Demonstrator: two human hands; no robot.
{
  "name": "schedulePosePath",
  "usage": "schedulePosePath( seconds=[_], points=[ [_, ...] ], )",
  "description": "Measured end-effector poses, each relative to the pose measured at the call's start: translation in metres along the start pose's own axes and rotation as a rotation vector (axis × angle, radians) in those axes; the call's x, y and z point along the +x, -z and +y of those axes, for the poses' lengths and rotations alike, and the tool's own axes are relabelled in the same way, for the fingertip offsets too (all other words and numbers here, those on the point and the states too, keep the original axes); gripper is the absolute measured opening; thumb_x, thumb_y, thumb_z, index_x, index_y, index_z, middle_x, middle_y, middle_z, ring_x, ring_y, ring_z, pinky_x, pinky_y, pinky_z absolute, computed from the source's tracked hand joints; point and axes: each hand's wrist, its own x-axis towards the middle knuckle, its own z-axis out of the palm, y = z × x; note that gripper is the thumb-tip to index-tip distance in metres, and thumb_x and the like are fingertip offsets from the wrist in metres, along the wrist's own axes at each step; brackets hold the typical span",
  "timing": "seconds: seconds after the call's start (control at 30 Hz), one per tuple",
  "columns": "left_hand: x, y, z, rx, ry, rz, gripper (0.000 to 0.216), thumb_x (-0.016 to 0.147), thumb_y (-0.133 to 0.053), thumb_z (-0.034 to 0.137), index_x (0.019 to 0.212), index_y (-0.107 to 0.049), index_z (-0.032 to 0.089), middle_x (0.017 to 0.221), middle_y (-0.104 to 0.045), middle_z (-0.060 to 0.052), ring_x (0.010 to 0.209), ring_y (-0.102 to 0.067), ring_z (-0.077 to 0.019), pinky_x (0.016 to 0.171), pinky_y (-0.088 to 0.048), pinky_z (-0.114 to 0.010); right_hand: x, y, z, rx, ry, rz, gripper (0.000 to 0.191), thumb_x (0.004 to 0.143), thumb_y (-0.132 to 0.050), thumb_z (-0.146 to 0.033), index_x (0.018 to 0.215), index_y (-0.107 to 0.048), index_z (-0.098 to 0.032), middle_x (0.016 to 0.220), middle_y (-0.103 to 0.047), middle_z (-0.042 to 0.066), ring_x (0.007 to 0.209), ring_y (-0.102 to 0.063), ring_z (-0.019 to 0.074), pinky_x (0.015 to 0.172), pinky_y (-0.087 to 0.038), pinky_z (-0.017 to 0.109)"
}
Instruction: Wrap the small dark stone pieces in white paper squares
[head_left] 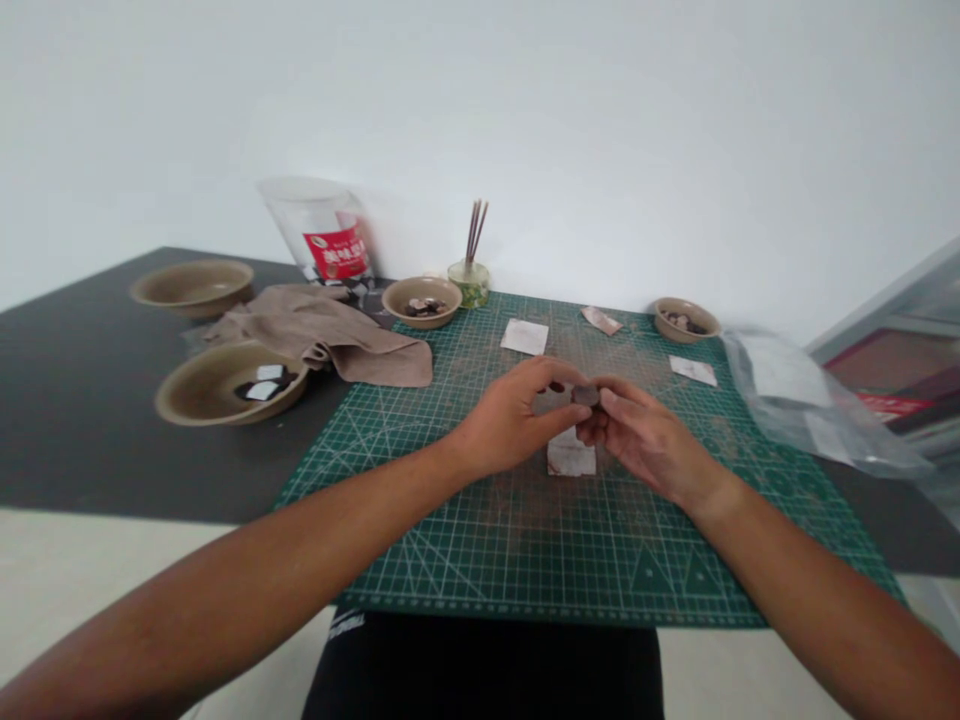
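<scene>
A small dark, roundish flat piece (584,396) is held up between my two hands above the middle of the cutting mat (480,560). The thumb and index finger of my left hand (514,420) pinch it from the left. My right hand (649,440) has its fingers closed on the piece's right side. Another small dark spot (556,387) shows by the left fingers; I cannot tell what it is. Just below the hands a worn pale square sheet (571,460) lies on the mat, partly covered by the fingers.
Bowls of small dark pieces stand at the mat's back left (422,302) and back right (686,320). Left are a brown cloth (360,345), two more bowls, and a clear jar (319,230). A reed diffuser (470,280) stands behind; a plastic bag (817,400) lies right.
</scene>
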Motion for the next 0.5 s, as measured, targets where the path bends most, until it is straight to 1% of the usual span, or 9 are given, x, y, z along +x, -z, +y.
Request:
schedulePosePath(
  seconds=[0.1, 0.3, 0.5],
  points=[
    [-0.0004, 0.0003, 0.0000, -0.010, -0.013, -0.006, 0.023, 0.088, -0.067, 0.026, 0.110, -0.062, 0.022, 0.112, -0.067, -0.005, 0.108, -0.062, -0.0185, 0.097, -0.048, -0.035, -0.0004, -0.0012, -0.0005, 0.037, -0.026, 0.006, 0.023, 0.088, -0.067, -0.040, 0.104, -0.067, -0.023, 0.087, -0.065, 0.002, 0.077, -0.062, 0.0150, 0.069, -0.049, 0.028],
    [-0.0011, 0.0004, 0.0011, -0.047, -0.055, -0.014, 0.021, 0.089, -0.066, 0.023, 0.109, -0.062, 0.023, 0.114, -0.065, -0.005, 0.113, -0.060, -0.0191, 0.103, -0.046, -0.037, -0.0010, -0.0023, -0.0023, 0.112, -0.043, -0.012, 0.018, 0.087, -0.069, -0.037, 0.100, -0.064, -0.025, 0.102, -0.067, 0.003, 0.091, -0.063, 0.0152, 0.075, -0.051, 0.027],
    [-0.0007, 0.0003, 0.0036, -0.095, -0.048, -0.038, 0.022, 0.088, -0.068, 0.024, 0.108, -0.061, 0.021, 0.116, -0.064, -0.006, 0.113, -0.060, -0.0198, 0.101, -0.046, -0.037, -0.0009, -0.0023, -0.0031, 0.174, -0.040, -0.041, 0.014, 0.087, -0.071, -0.030, 0.095, -0.062, -0.023, 0.101, -0.068, 0.001, 0.090, -0.063, 0.0132, 0.076, -0.052, 0.025]
  ],
)
